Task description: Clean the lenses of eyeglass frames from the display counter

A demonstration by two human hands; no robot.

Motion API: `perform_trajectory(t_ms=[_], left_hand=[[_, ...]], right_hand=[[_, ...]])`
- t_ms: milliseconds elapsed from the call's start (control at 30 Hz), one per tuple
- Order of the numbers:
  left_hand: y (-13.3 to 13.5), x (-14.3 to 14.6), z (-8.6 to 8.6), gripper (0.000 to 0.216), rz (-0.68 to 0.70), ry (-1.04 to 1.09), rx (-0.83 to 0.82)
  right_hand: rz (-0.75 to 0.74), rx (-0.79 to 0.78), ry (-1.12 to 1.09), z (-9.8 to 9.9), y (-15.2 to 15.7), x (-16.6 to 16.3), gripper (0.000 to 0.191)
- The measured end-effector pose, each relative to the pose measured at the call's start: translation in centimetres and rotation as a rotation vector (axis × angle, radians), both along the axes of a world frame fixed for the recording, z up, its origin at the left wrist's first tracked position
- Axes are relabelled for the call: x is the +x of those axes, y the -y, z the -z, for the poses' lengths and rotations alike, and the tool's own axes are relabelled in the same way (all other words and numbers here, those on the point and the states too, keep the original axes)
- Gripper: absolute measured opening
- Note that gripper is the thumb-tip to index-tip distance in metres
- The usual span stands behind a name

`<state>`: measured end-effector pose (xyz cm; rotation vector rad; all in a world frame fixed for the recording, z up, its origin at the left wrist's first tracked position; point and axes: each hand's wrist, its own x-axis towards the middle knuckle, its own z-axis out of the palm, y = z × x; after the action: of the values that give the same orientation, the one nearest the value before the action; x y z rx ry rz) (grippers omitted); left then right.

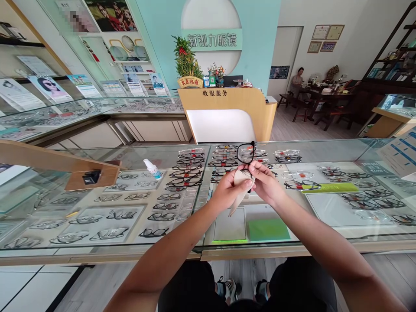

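Note:
A pair of black-framed eyeglasses point(246, 153) is held up above the glass counter, one lens pointing upward. My left hand point(229, 188) is closed on a beige cleaning cloth point(239, 190), which wraps the lower part of the eyeglasses and hangs down in a corner. My right hand point(264, 180) pinches the frame from the right side, fingers close to the cloth. The lower lens is mostly hidden by the cloth and fingers. Left of my hands, a white spray bottle point(152, 168) with a blue label stands on the counter.
Rows of eyeglasses point(185, 173) lie in the glass display counter point(130, 249). A wooden stand point(94, 173) with a small black box juts in from the left. Beyond are a cashier desk point(224, 99) and a seated person point(297, 80) at a dark table.

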<state>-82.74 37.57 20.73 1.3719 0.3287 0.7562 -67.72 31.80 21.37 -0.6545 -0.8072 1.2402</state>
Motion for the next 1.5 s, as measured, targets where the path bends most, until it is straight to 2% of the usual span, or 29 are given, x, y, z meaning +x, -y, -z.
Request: perform_trajectory(t_ms=[233, 433, 567, 767, 1000, 1133, 1233, 1400, 1500], left_hand=[[0.2, 0.3, 0.3, 0.051, -0.107, 0.068, 0.015], [0.2, 0.4, 0.7, 0.058, -0.185, 0.042, -0.038], [0.2, 0.4, 0.6, 0.063, -0.207, -0.014, 0.012], [-0.1, 0.1, 0.7, 0.061, -0.081, -0.009, 0.071], [-0.3, -0.2, 0.2, 0.052, 0.105, 0.016, 0.011], [-0.5, -0.1, 0.5, 0.057, 0.129, 0.014, -0.015], [-0.5, 0.0, 0.8, 0.054, 0.093, 0.000, -0.020], [-0.2, 0.0, 0.8, 0.044, -0.080, -0.080, -0.001], [-0.1, -0.1, 0.6, 0.043, -0.096, -0.084, -0.013]], right_hand=[[0.029, 0.028, 0.039, -0.1, 0.2, -1.1, 0.037], [0.035, 0.058, 0.036, 0.0, 0.4, -1.5, 0.036], [0.048, 0.010, 0.011, -0.1, 0.3, -0.9, 0.036], [0.039, -0.019, -0.042, 0.1, 0.1, 0.1, 0.032], [0.058, -0.049, -0.072, 0.1, -0.2, 0.6, 0.034], [0.042, -0.075, -0.104, 0.1, -0.2, 0.8, 0.035], [0.022, -0.098, -0.141, 0.0, -0.2, 0.7, 0.033], [0.044, -0.092, -0.177, -0.3, -0.3, 0.5, 0.032], [0.031, -0.092, -0.183, -0.3, -0.3, 0.5, 0.032]])
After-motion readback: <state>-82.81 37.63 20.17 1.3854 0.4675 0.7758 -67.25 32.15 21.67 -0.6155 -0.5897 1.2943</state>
